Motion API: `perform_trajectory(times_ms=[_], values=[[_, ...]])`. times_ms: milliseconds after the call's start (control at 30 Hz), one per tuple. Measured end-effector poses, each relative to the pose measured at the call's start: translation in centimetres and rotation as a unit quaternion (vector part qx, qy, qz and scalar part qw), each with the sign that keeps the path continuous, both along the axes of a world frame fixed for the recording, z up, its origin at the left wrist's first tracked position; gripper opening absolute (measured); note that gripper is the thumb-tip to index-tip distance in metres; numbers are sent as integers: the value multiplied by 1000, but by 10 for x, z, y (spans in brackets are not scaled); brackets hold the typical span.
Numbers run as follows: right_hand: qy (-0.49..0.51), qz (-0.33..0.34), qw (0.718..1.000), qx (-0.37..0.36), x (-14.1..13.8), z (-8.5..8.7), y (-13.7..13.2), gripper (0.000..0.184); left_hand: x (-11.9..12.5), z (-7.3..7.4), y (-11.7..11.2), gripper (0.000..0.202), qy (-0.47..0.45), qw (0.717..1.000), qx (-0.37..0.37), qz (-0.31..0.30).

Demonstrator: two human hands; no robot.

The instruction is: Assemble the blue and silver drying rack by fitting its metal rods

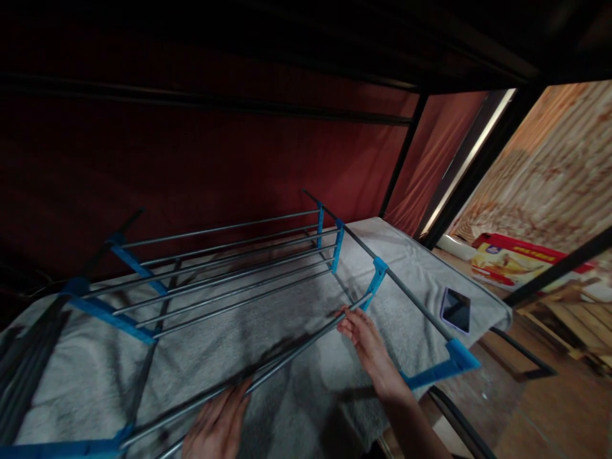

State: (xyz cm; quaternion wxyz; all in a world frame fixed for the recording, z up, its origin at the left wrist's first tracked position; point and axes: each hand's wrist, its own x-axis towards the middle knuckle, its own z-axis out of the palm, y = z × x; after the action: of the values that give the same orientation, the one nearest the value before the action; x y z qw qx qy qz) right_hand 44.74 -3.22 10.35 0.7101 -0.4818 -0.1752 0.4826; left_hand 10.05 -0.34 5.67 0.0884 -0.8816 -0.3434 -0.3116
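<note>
A shoe rack frame of grey metal rods [224, 255] and blue plastic connectors [377, 274] lies on a grey towel-covered bed [421, 261]. My right hand [366, 338] pinches the end of a long grey rod [291, 354] close to a blue connector. My left hand [217, 424] is blurred at the bottom edge and closes over the same bundle of rods lower down. A blue side bar [442, 370] juts past my right wrist.
A phone [456, 310] with a lilac case lies screen-up on the towel at the right. A dark bunk frame [404, 153] and red wall enclose the bed. A red and yellow box [511, 261] and wooden planks [568, 319] sit on the floor beyond.
</note>
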Motion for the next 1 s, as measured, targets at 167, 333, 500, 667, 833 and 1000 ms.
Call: perform_trajectory(times_ms=[167,333,500,667,833,1000], values=[[16,-5,1000,-15,1,-8,3,26,2,-10,0,37,23,1000,4,-6],[43,-16,998,-46,1,-28,0,31,4,-20,0,36,25,1000,16,-1],[53,-14,997,-54,1,-36,3,29,4,-22,2,35,19,1000,-5,6],[46,-21,997,-59,4,-39,8,33,6,-22,4,38,23,998,-49,24],[35,-13,998,-59,10,-45,6,31,9,-21,3,40,28,997,-69,28],[38,-9,997,-61,12,-47,6,31,13,-17,5,40,27,998,-42,38]])
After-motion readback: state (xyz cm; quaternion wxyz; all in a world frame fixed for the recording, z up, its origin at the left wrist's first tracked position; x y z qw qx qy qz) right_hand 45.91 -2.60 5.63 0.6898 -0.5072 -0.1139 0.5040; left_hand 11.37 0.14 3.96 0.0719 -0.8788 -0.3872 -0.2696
